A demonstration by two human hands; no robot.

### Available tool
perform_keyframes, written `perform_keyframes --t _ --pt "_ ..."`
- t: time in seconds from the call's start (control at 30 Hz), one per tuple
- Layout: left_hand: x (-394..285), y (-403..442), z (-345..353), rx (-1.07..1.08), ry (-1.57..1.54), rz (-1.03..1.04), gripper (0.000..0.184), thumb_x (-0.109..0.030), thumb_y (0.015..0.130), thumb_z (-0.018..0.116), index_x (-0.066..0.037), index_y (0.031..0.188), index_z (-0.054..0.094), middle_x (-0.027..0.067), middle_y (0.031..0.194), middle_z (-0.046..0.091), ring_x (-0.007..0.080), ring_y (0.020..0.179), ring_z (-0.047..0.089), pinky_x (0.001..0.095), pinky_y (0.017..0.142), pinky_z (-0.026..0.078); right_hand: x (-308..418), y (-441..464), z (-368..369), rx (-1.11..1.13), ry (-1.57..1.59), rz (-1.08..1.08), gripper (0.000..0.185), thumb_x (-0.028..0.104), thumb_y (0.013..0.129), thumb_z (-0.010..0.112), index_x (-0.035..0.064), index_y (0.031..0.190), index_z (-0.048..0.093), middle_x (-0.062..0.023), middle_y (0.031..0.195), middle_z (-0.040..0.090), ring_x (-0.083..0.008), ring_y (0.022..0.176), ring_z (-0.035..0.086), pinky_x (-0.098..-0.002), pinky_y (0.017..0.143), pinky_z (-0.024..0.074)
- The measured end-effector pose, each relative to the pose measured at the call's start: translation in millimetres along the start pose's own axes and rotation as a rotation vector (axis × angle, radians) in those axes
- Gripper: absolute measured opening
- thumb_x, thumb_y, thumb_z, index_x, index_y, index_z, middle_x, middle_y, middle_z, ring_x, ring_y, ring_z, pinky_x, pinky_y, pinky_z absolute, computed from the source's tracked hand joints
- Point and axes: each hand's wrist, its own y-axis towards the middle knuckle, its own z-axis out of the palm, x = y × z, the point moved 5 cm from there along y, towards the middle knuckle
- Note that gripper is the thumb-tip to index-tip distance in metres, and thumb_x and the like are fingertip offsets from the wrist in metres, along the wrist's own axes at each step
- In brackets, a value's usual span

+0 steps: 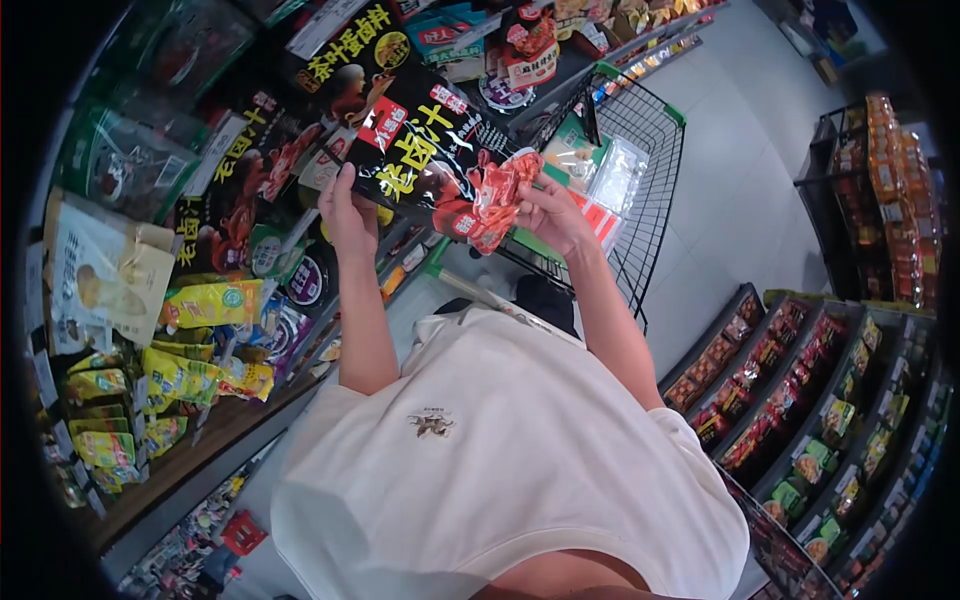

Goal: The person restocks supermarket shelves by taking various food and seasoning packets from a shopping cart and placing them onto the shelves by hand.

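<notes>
A black food pouch (430, 150) with large yellow characters and a picture of red meat is held up in front of my chest. My left hand (350, 212) grips its left edge, with the thumb on the front. At the lower right corner, my right hand (553, 212) pinches the pouch between thumb and fingers. Behind it on the shelf hangs a similar black pouch (235, 190) with yellow writing. Another black packet (345, 55) with yellow characters is just above the held one.
A wire shopping cart (655, 205) with green corners stands beyond my right hand, holding several packages. Yellow packets (180, 375) and a white pouch (105, 265) fill the left shelf. Tiered racks (800, 400) of packaged goods are at right. Grey floor (735, 180) runs between.
</notes>
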Motion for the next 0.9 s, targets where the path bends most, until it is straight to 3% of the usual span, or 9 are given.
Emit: perform_keyframes --t 0.13,0.3,0.4,0.57,0.67,0.9 --pt "-23.2 -10.8 -8.1 -0.162 -0.081 0.055 0.031 -0.017 0.097 0.065 0.0 0.122 0.059 0.0104 0.112 0.07 0.0207 0.095 0.071 0.0343 0.082 0.06 -13.4 8.4 42.3 0.073 -0.108 0.061 0.032 0.009 0.096 0.065 0.0033 0.127 0.057 -0.0102 0.111 0.071 -0.0199 0.094 0.072 -0.0396 0.089 0.0595" --pt "-49.3 -4.3 -27.8 -0.084 -0.198 0.089 0.027 -0.016 0.099 0.064 -0.001 0.121 0.06 0.0121 0.115 0.069 0.0249 0.1 0.071 0.0392 0.085 0.059 -41.7 19.2 74.5 0.07 -0.216 0.141 0.022 0.007 0.097 0.063 0.0011 0.118 0.063 -0.0115 0.106 0.072 -0.0229 0.092 0.073 -0.0432 0.089 0.0613" --pt "-73.2 1.8 -33.3 -0.031 -0.175 0.092 0.025 -0.016 0.1 0.062 -0.001 0.12 0.061 0.0116 0.115 0.069 0.0252 0.101 0.07 0.0401 0.087 0.058 -57.2 30.3 82.1 0.122 -0.159 0.186 0.019 0.008 0.099 0.061 0.0014 0.116 0.064 -0.0124 0.107 0.072 -0.0232 0.092 0.073 -0.0444 0.091 0.0608" --pt "-98.5 24.3 -46.0 -0.043 -0.174 0.088 0.024 -0.014 0.102 0.058 -0.002 0.122 0.06 0.0105 0.114 0.069 0.0247 0.1 0.07 0.0414 0.086 0.058 -62.8 48.7 109.3 0.173 -0.054 0.135 0.029 0.024 0.105 0.054 0.0024 0.123 0.055 -0.0161 0.111 0.07 -0.0266 0.097 0.072 -0.0441 0.089 0.0605" --pt "-113.2 39.0 -51.3 0.021 -0.138 0.056 0.03 -0.022 0.103 0.057 0.002 0.121 0.06 0.0159 0.116 0.069 0.0273 0.101 0.071 0.0414 0.084 0.059 -69.4 67.9 116.0 0.13 -0.065 0.155 0.028 0.025 0.105 0.054 0.0029 0.122 0.055 -0.0146 0.108 0.07 -0.0259 0.096 0.072 -0.0435 0.088 0.0605" --pt "-140.4 56.6 -59.4 -0.093 -0.044 0.196 0.027 -0.01 0.099 0.061 -0.002 0.124 0.057 0.0122 0.12 0.066 0.0249 0.106 0.068 0.0396 0.089 0.057 -80.2 98.5 130.3 0.102 -0.066 0.18 0.021 0.021 0.105 0.052 0.0032 0.114 0.058 -0.0149 0.104 0.071 -0.0278 0.097 0.072 -0.0439 0.088 0.0605"
